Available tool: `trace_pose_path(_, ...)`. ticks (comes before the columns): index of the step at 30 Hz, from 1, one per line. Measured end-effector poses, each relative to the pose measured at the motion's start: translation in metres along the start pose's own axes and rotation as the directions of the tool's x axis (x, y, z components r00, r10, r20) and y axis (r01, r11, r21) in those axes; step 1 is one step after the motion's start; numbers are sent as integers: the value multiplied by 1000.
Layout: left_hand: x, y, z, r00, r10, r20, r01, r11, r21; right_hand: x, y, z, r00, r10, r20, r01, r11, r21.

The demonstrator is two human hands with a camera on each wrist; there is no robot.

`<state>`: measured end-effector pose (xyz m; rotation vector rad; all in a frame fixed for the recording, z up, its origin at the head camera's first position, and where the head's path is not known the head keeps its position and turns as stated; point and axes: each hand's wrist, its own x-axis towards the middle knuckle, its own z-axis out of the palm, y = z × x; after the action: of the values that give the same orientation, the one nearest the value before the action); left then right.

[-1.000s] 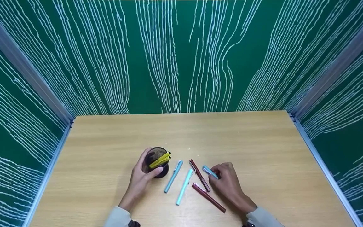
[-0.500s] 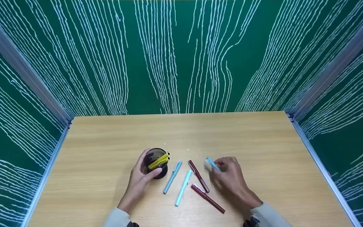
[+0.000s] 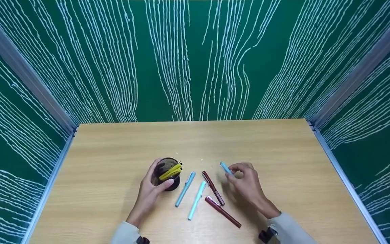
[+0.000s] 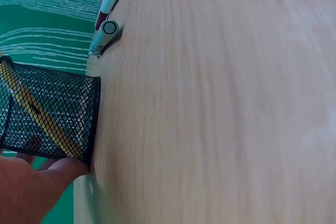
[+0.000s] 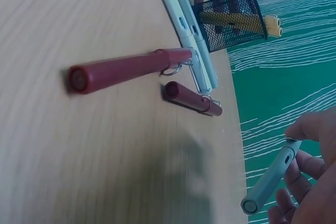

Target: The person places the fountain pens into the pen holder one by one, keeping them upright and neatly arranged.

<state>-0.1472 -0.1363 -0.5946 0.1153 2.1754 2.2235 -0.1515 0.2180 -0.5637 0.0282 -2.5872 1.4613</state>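
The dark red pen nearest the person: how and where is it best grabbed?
Probably by its plain barrel, pinched across the long sides from above and the person's right. The pen lies flat, barrel pointing away from the others, while its clip end sits close to the other red pen. The right hand holds a blue pen.

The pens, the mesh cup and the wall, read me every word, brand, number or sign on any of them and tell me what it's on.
No text can be read.
Yellow pens: any print is too small to read.
Raised light blue pen in the right hand: none legible.
Light blue pens on the table, red pens: none legible.
Mesh cup: no label visible.
Green wall: white lines, no readable lettering.
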Motion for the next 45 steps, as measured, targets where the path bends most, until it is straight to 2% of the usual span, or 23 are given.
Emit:
trace_pose_path(5, 2, -1, 0, 1000, 17, 3, -17, 1000, -5, 3, -4, 4, 999, -35, -11, 35, 999, 9)
trace_pose_path(12, 2, -2, 0, 999, 41, 17, -39, 997, -70, 8, -9, 10, 998, -61, -15, 61, 998, 0)
trace_pose_path(17, 2, -3, 0, 999, 45, 17, -44, 998, -55, 11, -15, 12, 997, -77, -21, 77, 997, 19)
trace_pose_path(29, 1, -1, 1, 1000, 20, 8, -20, 998, -58, 16, -33, 16, 991, -129, -27, 130, 991, 31)
trace_pose_path(45, 1, -1, 0, 999, 38, 14, -37, 997, -67, 21, -62, 17, 994, -111, -20, 112, 991, 76)
